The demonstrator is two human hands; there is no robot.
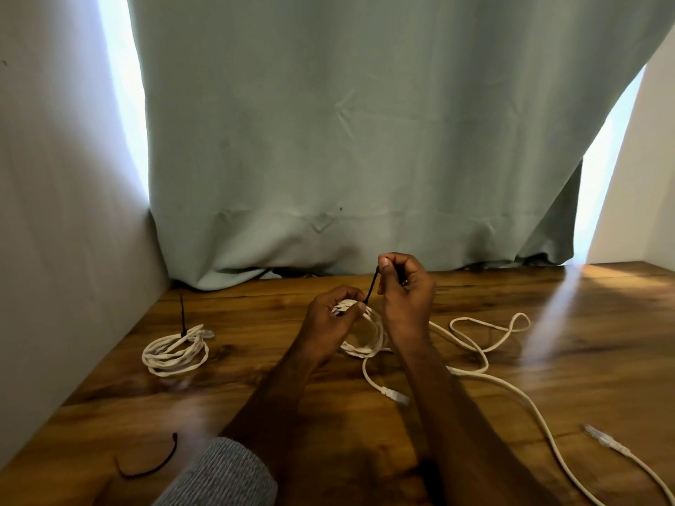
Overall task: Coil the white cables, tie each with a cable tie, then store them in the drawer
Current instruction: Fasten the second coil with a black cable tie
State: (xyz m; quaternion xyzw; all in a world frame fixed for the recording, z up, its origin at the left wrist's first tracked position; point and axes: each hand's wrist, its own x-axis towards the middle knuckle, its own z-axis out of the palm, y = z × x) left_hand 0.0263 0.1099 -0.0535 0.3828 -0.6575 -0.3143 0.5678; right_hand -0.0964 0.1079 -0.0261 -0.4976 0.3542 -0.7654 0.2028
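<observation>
**Cable Tie Being Drawn Around the Second Coil**

The left hand [330, 310] held a coiled white cable [367, 332] just above the wooden surface [548, 341], near its middle. Its grip was closed around the top of the coil, with the fingers curled over the bundled turns. The right hand [403, 286] sat just beside it and slightly higher — its thumb and fingers pinched the free end of a black cable tie [372, 286]. The tie ran taut and slanted from that pinch down to the coil at the left hand's fingertips.

A loose end of this cable trailed toward the viewer and ended in a connector [396, 395] lying on the surface between the forearms.

To the left, near the wall, a finished coil [175, 354] lay flat, bound by a black tie [182, 317] whose tail stood upright.

To the right, an uncoiled white cable [485, 345] lay in loose loops, its run leading toward the near right edge — a second connector [599, 438] rested there.

A spare black cable tie [153, 465] lay curved at the near left, beside a grey sleeve [222, 476]. A pale green curtain [365, 140] hung behind the surface.
</observation>
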